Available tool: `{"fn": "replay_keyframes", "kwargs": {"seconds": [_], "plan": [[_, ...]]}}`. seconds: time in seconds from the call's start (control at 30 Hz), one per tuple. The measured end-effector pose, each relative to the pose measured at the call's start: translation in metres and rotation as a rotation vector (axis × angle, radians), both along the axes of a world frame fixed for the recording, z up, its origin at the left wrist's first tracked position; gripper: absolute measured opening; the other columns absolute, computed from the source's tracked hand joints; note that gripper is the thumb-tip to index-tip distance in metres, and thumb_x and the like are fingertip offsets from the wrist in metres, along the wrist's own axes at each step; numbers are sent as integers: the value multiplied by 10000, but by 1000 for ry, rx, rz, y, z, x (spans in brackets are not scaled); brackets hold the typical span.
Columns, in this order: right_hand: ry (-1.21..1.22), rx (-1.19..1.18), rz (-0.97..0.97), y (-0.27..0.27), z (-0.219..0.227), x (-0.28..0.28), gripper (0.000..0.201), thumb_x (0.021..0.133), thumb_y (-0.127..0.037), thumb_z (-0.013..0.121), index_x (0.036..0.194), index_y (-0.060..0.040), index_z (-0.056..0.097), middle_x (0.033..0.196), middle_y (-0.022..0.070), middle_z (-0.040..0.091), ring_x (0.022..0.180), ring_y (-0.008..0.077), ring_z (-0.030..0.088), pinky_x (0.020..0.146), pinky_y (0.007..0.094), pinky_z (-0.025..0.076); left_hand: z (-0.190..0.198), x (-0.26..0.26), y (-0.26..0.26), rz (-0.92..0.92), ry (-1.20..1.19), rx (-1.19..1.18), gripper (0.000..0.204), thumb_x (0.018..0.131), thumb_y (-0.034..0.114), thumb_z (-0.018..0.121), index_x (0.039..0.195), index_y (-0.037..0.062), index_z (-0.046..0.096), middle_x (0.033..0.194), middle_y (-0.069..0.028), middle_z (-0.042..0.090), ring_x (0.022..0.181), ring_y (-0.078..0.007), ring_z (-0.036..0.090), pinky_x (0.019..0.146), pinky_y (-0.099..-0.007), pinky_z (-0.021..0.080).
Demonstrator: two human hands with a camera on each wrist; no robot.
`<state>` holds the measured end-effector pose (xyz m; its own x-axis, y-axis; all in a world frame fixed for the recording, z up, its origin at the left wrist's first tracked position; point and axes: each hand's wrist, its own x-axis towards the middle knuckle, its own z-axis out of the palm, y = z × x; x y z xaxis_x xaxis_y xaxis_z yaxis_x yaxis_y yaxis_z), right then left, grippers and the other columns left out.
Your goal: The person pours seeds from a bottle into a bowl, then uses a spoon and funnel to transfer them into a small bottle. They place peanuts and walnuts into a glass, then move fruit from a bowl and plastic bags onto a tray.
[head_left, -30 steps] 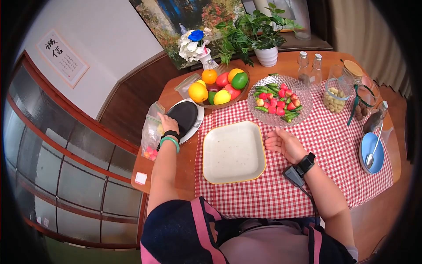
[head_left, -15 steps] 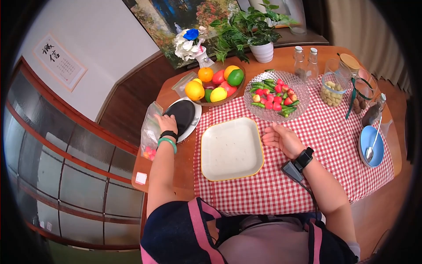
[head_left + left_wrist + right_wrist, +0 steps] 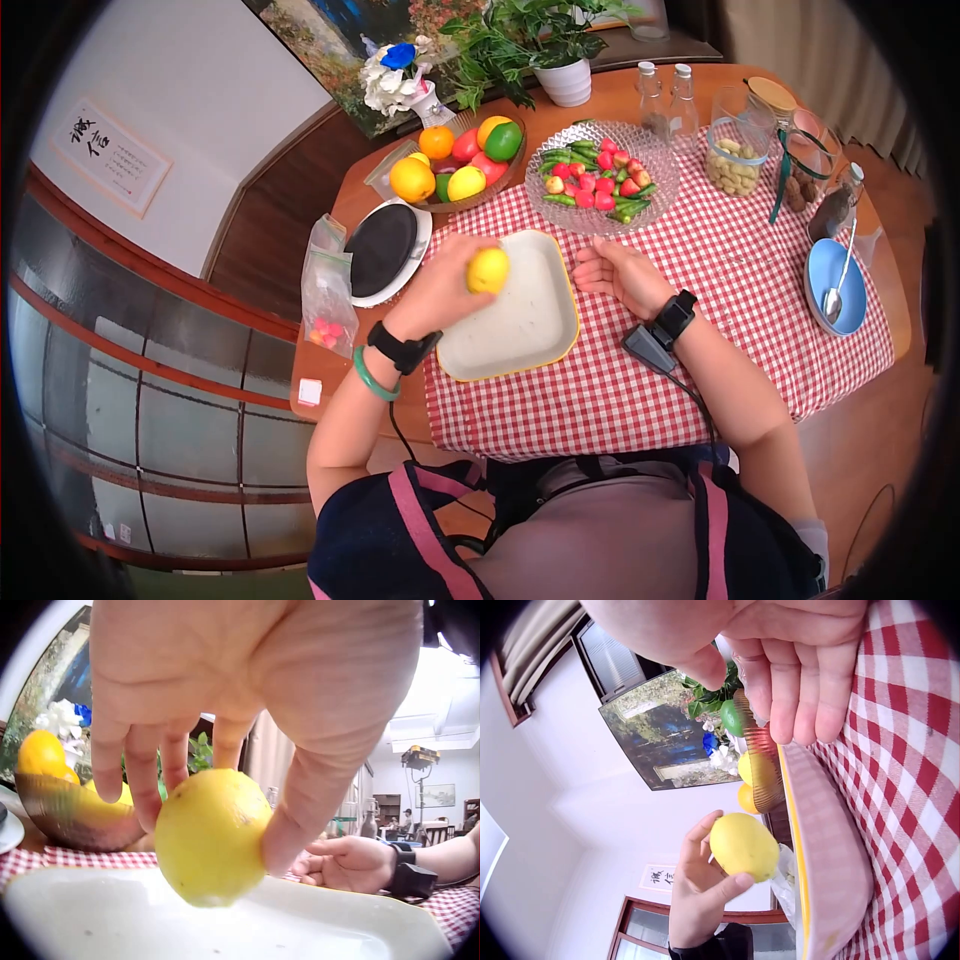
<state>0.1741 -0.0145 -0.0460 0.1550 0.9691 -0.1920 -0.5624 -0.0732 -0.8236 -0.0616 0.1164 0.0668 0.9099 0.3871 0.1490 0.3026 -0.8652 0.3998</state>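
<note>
My left hand point(image 3: 438, 288) pinches a yellow lemon point(image 3: 488, 271) between thumb and fingertips, above the left part of a white rectangular dish point(image 3: 535, 322) with a yellow rim. In the left wrist view the lemon point(image 3: 214, 840) hangs from the fingers, over the dish's bare inside. On the red checked cloth point(image 3: 600, 390), just right of the dish, my right hand point(image 3: 632, 277) lies relaxed, palm turned toward the dish, and holds nothing. The right wrist view shows its fingers point(image 3: 804, 690) straight, close by the dish's rim.
A fruit basket point(image 3: 455, 203) stands beyond the dish, beside a glass bowl point(image 3: 655, 205) of radishes and green peppers. At left are a black disc point(image 3: 382, 245) on a white plate and a plastic bag point(image 3: 325, 275). Bottles, jars and a blue bowl point(image 3: 850, 300) with a spoon line the right.
My left hand has come from the plastic bag at the left over to the dish, with the lemon now visible in it. The right hand keeps its place beside the dish.
</note>
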Motion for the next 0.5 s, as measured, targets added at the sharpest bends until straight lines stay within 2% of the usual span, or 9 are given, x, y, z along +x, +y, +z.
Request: {"fn": "replay_keyframes", "kwargs": {"seconds": [0.07, 0.17, 0.2, 0.3, 0.4, 0.5], "plan": [[-6, 2, 1, 0, 0, -1, 386, 994, -332, 416, 1038, 20, 568, 885, 103, 647, 807, 169, 635, 791, 289, 534, -10, 2, -11, -83, 104, -132, 642, 683, 75, 756, 1270, 74, 497, 1185, -120, 523, 1103, -242, 514, 973, -333, 406], [-17, 3, -2, 0, -3, 0, 393, 991, -337, 422, 1042, 23, 571, 896, 107, 647, 809, 169, 634, 788, 288, 533, -30, 1, -10, -30, 233, -511, 651, 716, 96, 752, 1308, 80, 479, 1154, -109, 561, 1090, -228, 532, 983, -331, 400], [-23, 6, -4, 0, -3, 0, 393, 990, -337, 424, 1043, 23, 572, 898, 108, 647, 810, 168, 634, 787, 288, 533, -32, 0, -9, -46, 214, -519, 602, 753, 117, 732, 1301, 66, 488, 1128, -87, 592, 1076, -209, 546, 978, -328, 407], [-26, 2, -2, 1, -4, 0, 394, 987, -338, 431, 1040, 24, 577, 899, 110, 646, 808, 166, 633, 785, 288, 533, -29, -2, -2, 55, 110, -321, 533, 776, 134, 709, 1268, 70, 513, 1105, -91, 603, 1042, -212, 564, 955, -335, 425], [-28, 1, -1, 1, -4, 0, 395, 983, -339, 436, 1035, 24, 582, 897, 109, 644, 804, 165, 632, 785, 286, 533, -23, -5, 9, 180, -35, 36, 447, 783, 144, 700, 1199, 72, 554, 1095, -101, 609, 1002, -225, 580, 896, -338, 450], [-28, 0, -2, 2, -5, 0, 394, 982, -340, 438, 1029, 23, 586, 895, 106, 642, 801, 163, 630, 781, 285, 533, -18, -4, 7, 229, -47, 47, 383, 780, 185, 700, 1132, 82, 586, 1076, -110, 611, 966, -248, 587, 836, -349, 450]]}}
